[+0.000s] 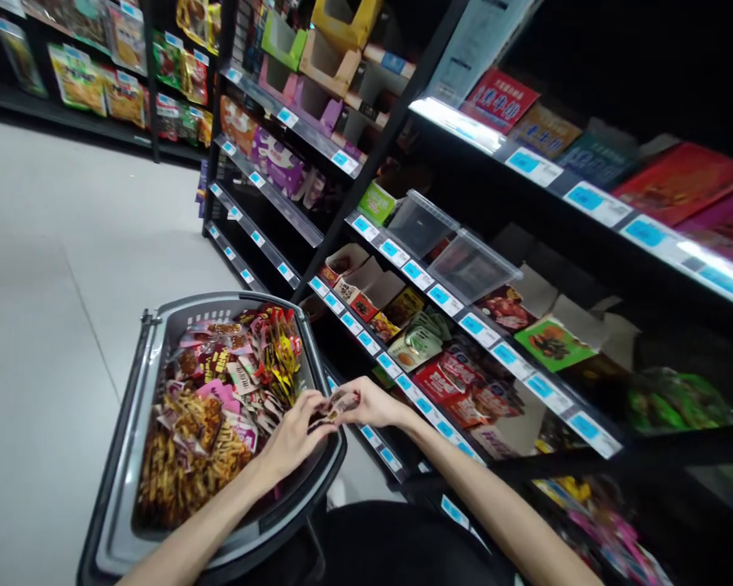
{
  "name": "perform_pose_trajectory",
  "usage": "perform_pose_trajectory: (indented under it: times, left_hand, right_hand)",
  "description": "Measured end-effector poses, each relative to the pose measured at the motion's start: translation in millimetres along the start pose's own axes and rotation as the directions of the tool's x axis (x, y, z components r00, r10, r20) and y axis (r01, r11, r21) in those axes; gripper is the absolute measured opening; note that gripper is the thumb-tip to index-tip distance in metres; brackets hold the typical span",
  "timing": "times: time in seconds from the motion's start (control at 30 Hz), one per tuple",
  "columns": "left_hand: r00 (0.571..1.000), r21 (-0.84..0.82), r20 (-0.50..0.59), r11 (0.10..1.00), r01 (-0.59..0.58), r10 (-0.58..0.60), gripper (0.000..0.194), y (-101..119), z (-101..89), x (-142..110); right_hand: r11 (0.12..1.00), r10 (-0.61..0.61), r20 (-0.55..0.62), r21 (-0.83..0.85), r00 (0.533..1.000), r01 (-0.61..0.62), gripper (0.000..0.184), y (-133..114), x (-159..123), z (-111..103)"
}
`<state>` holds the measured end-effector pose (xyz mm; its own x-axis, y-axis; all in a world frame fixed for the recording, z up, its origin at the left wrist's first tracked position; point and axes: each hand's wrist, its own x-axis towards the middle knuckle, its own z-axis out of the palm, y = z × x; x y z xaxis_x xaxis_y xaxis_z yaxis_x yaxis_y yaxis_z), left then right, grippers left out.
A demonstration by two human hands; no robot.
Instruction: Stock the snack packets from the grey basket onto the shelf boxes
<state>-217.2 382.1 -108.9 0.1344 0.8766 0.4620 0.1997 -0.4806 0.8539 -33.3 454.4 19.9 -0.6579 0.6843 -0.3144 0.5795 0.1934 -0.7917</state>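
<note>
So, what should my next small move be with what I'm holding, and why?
Perhaps ease your left hand off the small packet and let your right hand hold it alone. Both hands seem to pinch it beside the basket's edge, and the shelves stand on your right, so that would likely free your left hand for the packets in the basket.

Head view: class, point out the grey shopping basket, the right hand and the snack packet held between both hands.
Grey shopping basket [124,456], head view: left side of rim.
Right hand [371,401], head view: back of hand.
Snack packet [344,401], head view: wrapper.
</note>
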Motion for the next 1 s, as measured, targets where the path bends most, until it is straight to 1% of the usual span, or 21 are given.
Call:
perform_pose_trajectory:
  times: [0.07,0.13,0.17,0.2,0.23,0.27,0.3,0.33,0.4,0.47,0.6,0.7,0.77,0.83,0.9,1.0]
  left_hand:
    - [0.995,0.05,-0.095,0.998,0.046,-0.041,0.034,0,-0.6,2]
    - [0.981,0.117,-0.169,0.987,0.111,-0.09,0.041,-2,-0.8,3]
    - [0.976,0.148,-0.188,0.979,0.138,-0.109,0.043,-5,-0.4,4]
    - [0.973,0.175,-0.193,0.972,0.157,-0.123,0.043,-7,0.3,4]
    - [0.974,0.196,-0.186,0.966,0.167,-0.13,0.043,-10,1.4,3]
    - [0.977,0.214,-0.169,0.963,0.165,-0.13,0.042,-13,2.7,2]
    - [0.982,0.232,-0.145,0.961,0.152,-0.121,0.04,-16,4.0,1]
    - [0.987,0.25,-0.118,0.959,0.131,-0.104,0.038,-18,5.4,0]
    - [0.996,0.291,-0.061,0.953,0.078,-0.063,0.036,-20,7.6,-4]
    - [0.999,0.336,-0.009,0.941,0.032,-0.031,0.036,-21,9.1,-7]
    - [0.998,0.4,0.061,0.916,-0.021,-0.004,0.036,-24,11.5,-12]
    - [0.996,0.421,0.085,0.907,-0.031,-0.005,0.037,-28,13.7,-15]
    - [0.996,0.424,0.093,0.905,-0.027,-0.014,0.037,-29,15.0,-17]
    - [0.995,0.423,0.1,0.905,-0.033,-0.01,0.035,-30,15.6,-19]
    - [0.993,0.432,0.116,0.9,-0.053,0.003,0.035,-29,15.3,-20]
    - [0.985,0.474,0.17,0.876,-0.093,0.012,0.036,-26,13.5,-21]
  right_hand:
    - [0.99,-0.079,-0.037,-0.117,0.996,0.074,0.035,-12,5,-16]
    - [0.956,-0.178,-0.155,-0.262,0.972,0.133,0.03,-22,13,-41]
    - [0.924,-0.235,-0.235,-0.354,0.943,0.141,0.028,-24,18,-57]
    - [0.883,-0.29,-0.318,-0.453,0.903,0.124,0.027,-25,24,-75]
    - [0.833,-0.335,-0.394,-0.549,0.856,0.074,0.026,-24,31,-93]
    - [0.777,-0.367,-0.461,-0.63,0.808,-0.006,0.027,-21,37,-111]
    - [0.718,-0.381,-0.512,-0.688,0.77,-0.102,0.028,-17,44,-129]
    - [0.663,-0.374,-0.552,-0.721,0.745,-0.201,0.031,-12,51,-145]
    - [0.58,-0.318,-0.613,-0.729,0.723,-0.363,0.036,-1,64,-172]
    - [0.55,-0.246,-0.654,-0.702,0.715,-0.453,0.039,10,76,-193]
    - [0.558,-0.136,-0.711,-0.63,0.69,-0.54,0.04,27,100,-218]
    - [0.554,-0.055,-0.763,-0.56,0.645,-0.616,0.045,37,116,-232]
    - [0.55,-0.011,-0.782,-0.525,0.623,-0.649,0.05,42,123,-242]
    - [0.55,0.036,-0.783,-0.503,0.621,-0.666,0.05,46,128,-252]
    - [0.554,0.091,-0.771,-0.487,0.63,-0.675,0.044,49,132,-259]
    - [0.567,0.173,-0.75,-0.454,0.638,-0.687,0.036,52,138,-265]
